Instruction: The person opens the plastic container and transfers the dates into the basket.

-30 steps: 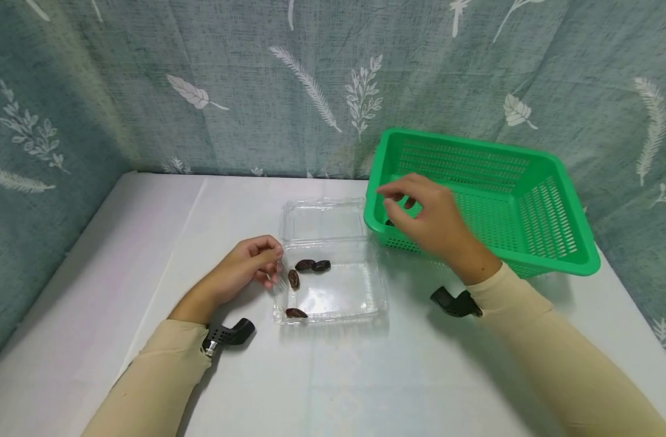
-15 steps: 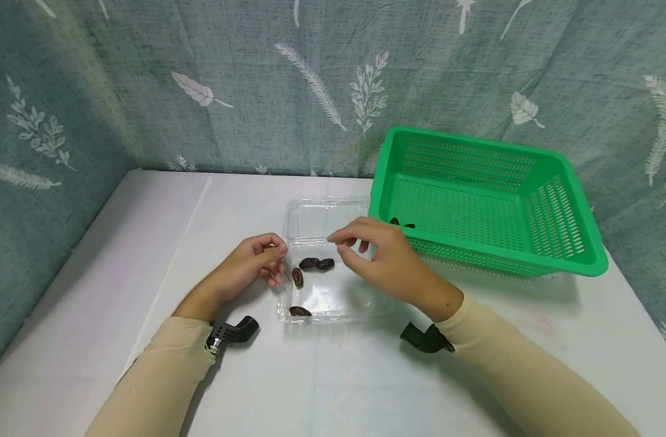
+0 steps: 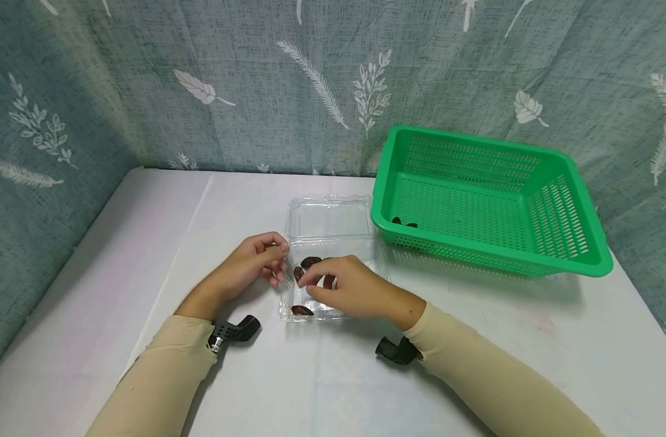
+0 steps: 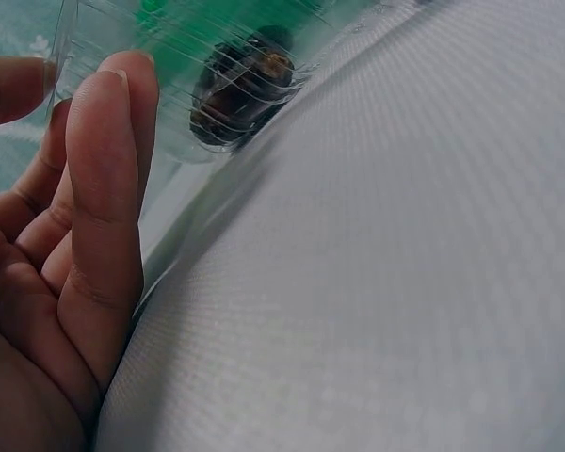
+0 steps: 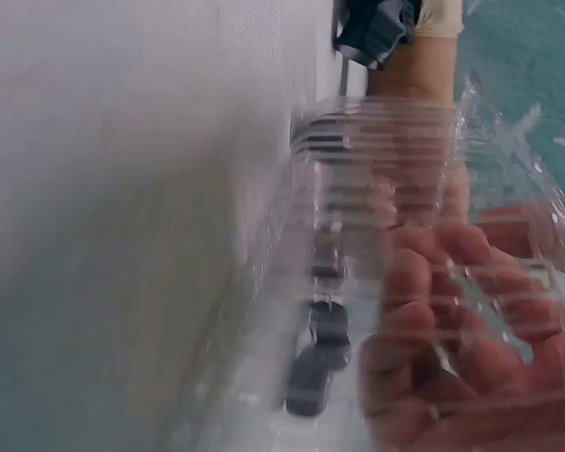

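Note:
A clear plastic clamshell box (image 3: 376, 261) lies open in the middle of the white table. My left hand (image 3: 256, 261) pinches its left rim, thumb on one side and fingers on the other in the left wrist view. Over the box is my right hand (image 3: 354, 288), thumb and index finger apart, fingertips close to a wrinkled brown date (image 3: 298, 274). Another date (image 3: 311, 262) lies just behind, and one more date (image 3: 302, 310) sits at the near left corner. The right hand covers part of the box. Through the clear wall, the right wrist view also shows dates (image 5: 330, 325).
A green slotted basket (image 3: 491, 258) stands at the back right, close to the box, with two dates (image 3: 396, 220) near its left front corner. The clamshell's lid (image 3: 329, 218) is folded back toward the leafy curtain (image 3: 229, 109), which surrounds the table (image 3: 245, 388).
My right hand has moved left and nearer from over the basket to over the box, uncovering the basket's dates. The left hand has kept its place at the rim.

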A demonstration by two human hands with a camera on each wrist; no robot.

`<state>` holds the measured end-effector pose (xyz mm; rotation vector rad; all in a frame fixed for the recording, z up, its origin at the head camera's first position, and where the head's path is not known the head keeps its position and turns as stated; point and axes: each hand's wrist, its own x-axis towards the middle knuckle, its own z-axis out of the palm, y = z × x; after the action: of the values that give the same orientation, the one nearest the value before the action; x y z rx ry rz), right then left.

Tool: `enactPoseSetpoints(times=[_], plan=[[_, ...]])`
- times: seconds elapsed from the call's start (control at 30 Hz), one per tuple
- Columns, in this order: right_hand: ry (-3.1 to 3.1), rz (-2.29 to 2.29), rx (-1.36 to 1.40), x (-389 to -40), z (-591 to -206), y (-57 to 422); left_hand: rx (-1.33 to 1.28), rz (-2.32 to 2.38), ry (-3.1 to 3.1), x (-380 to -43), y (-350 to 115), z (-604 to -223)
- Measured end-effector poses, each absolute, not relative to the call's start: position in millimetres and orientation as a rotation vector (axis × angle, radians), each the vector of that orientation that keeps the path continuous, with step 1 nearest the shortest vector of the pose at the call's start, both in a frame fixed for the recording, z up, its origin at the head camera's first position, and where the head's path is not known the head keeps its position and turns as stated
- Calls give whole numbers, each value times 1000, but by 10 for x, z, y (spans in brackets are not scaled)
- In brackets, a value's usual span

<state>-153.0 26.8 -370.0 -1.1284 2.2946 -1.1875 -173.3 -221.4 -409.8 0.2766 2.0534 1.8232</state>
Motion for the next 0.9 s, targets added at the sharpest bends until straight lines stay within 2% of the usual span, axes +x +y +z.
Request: enactPoseSetpoints(times=[0.9], plan=[[2164,-929,-1149,-1603,-3766,148,276,1832,2044,-1739,-2223,-4101]])
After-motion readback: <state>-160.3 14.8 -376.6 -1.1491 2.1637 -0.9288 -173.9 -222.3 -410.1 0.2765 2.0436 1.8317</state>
